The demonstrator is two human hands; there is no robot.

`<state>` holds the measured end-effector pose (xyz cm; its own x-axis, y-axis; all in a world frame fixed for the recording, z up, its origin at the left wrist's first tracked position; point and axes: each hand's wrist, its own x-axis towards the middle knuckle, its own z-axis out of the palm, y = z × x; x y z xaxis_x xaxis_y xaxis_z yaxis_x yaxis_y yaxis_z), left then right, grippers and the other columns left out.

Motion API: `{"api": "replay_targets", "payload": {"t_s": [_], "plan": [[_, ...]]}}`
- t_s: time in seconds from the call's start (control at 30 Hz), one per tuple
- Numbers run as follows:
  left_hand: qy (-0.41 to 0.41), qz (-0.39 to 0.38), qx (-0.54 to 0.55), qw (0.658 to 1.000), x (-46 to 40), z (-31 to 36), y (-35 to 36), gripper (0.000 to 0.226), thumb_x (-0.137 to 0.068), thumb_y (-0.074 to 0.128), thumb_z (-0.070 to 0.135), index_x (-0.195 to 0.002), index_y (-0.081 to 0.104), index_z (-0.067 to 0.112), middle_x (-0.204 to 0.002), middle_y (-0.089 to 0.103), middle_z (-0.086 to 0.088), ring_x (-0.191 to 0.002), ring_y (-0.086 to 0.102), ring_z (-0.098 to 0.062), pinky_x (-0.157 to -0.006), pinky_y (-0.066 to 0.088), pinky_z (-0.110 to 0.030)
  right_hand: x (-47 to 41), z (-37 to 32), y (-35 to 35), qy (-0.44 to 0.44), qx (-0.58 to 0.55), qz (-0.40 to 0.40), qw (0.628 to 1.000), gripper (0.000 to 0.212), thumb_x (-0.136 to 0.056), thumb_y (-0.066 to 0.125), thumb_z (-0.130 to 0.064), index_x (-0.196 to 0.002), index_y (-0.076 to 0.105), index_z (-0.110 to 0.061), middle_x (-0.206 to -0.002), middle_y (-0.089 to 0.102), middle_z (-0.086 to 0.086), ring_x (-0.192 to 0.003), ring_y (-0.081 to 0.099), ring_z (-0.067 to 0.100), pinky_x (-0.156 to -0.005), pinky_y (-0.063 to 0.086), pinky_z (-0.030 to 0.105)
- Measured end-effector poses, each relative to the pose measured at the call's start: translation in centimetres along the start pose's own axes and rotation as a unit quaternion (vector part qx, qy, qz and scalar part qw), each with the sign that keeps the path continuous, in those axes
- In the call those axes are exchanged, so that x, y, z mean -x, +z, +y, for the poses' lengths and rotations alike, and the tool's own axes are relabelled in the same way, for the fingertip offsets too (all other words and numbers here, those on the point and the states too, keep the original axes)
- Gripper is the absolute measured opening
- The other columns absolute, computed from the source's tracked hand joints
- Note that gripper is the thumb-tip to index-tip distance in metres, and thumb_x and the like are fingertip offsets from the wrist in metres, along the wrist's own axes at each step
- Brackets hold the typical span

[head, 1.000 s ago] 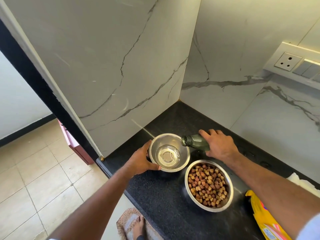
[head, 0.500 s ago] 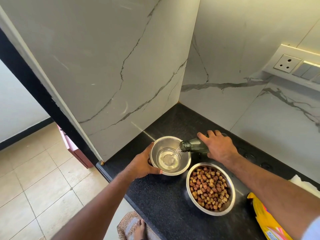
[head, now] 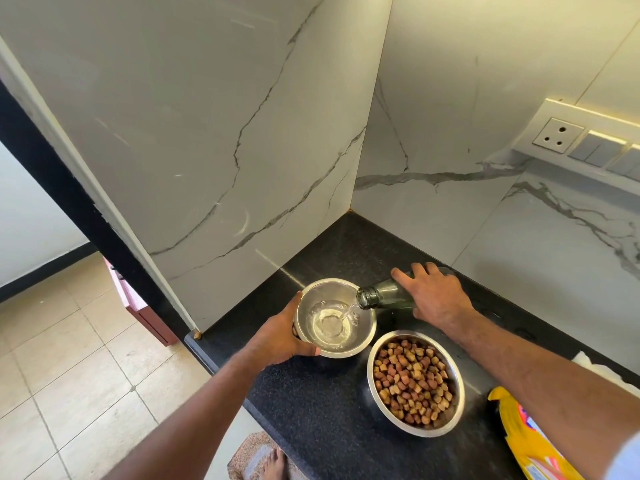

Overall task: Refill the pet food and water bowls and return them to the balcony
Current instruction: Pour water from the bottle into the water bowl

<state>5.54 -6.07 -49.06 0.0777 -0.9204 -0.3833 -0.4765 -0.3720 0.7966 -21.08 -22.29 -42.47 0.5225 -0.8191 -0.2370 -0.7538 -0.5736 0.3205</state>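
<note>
- The left hand (head: 280, 336) holds the steel water bowl (head: 334, 318) by its left side; the thumb lies on the near rim and the fingers are curled around the outer wall.
- The right hand (head: 433, 297) grips a green glass bottle (head: 384, 297) from above, with the fingers wrapped around its body. The bottle lies almost horizontal, its open mouth just over the right rim of the water bowl.
- A thin stream of water falls from the bottle mouth into the bowl, where a shallow pool of water already covers the bottom.
- The water bowl is at the front left part of the black counter (head: 311, 410), near the marble side wall (head: 207, 133).
- The food bowl (head: 415, 382) stands on the counter just beside the water bowl, nearer to the person, and it is full of brown kibble.
- A yellow food bag (head: 530, 441) lies at the right of the food bowl, partly under the right forearm.
- A bare foot (head: 275, 465) stands on a mat on the tiled floor below the counter edge.
</note>
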Motion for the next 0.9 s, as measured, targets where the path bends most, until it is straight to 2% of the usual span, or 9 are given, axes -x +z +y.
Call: {"api": "replay_targets", "payload": {"t_s": [0.1,0.43,0.57,0.7,0.8,0.9], "plan": [[-0.008,0.007,-0.014,1.0,-0.1,0.2,0.1,0.12,-0.068,0.092,0.04,-0.155,0.009,0.046,-0.146,0.051,0.006,-0.137,0.047,-0.021,-0.118,0.032,-0.043,0.0,0.2,-0.1,0.0,0.004,0.0,1.0,0.103,-0.082,0.082,-0.04,-0.155,0.009,-0.039,-0.151,0.04,0.014,-0.139,0.043,0.036,-0.095,0.058,0.052],[-0.017,0.004,-0.011,1.0,-0.2,0.1,0.1,0.119,-0.069,0.092,0.04,-0.155,0.009,0.046,-0.146,0.051,0.006,-0.138,0.047,-0.022,-0.119,0.032,-0.045,0.0,0.7,-0.3,0.004,0.007,0.003,1.0,0.099,-0.082,0.082,-0.037,-0.153,0.013,-0.038,-0.152,0.041,0.015,-0.14,0.042,0.037,-0.099,0.055,0.054],[-0.014,0.005,-0.009,1.0,-0.2,0.1,0.1,0.118,-0.069,0.092,0.039,-0.154,0.01,0.048,-0.143,0.052,0.008,-0.136,0.048,-0.02,-0.118,0.033,-0.043,0.0,1.0,-0.5,0.006,0.008,0.005,1.0,0.1,-0.082,0.082,-0.037,-0.153,0.013,-0.038,-0.152,0.04,0.016,-0.14,0.041,0.038,-0.099,0.055,0.055],[-0.02,0.004,-0.006,1.0,-0.2,0.3,0.0,0.121,-0.069,0.092,0.037,-0.157,0.009,0.043,-0.144,0.05,0.008,-0.129,0.043,-0.009,-0.117,0.031,-0.043,0.1,1.4,-0.5,0.003,0.012,0.004,1.0,0.101,-0.081,0.082,-0.036,-0.152,0.012,-0.037,-0.15,0.04,0.016,-0.139,0.042,0.038,-0.097,0.056,0.054],[-0.024,0.0,-0.004,1.0,-0.1,0.3,0.0,0.122,-0.07,0.092,0.037,-0.158,0.008,0.042,-0.142,0.049,0.012,-0.138,0.044,-0.017,-0.118,0.03,-0.043,0.2,1.6,-0.6,0.003,0.013,0.006,1.0,0.101,-0.081,0.082,-0.037,-0.153,0.011,-0.037,-0.15,0.04,0.015,-0.139,0.041,0.037,-0.097,0.056,0.054],[-0.036,0.001,-0.004,0.999,0.0,0.4,0.0,0.125,-0.069,0.092,0.036,-0.159,0.005,0.041,-0.151,0.047,0.004,-0.142,0.042,-0.022,-0.12,0.027,-0.045,0.2,1.6,-0.8,0.004,0.015,0.008,1.0,0.1,-0.081,0.082,-0.037,-0.153,0.011,-0.037,-0.15,0.04,0.015,-0.139,0.041,0.037,-0.098,0.055,0.054]]}}
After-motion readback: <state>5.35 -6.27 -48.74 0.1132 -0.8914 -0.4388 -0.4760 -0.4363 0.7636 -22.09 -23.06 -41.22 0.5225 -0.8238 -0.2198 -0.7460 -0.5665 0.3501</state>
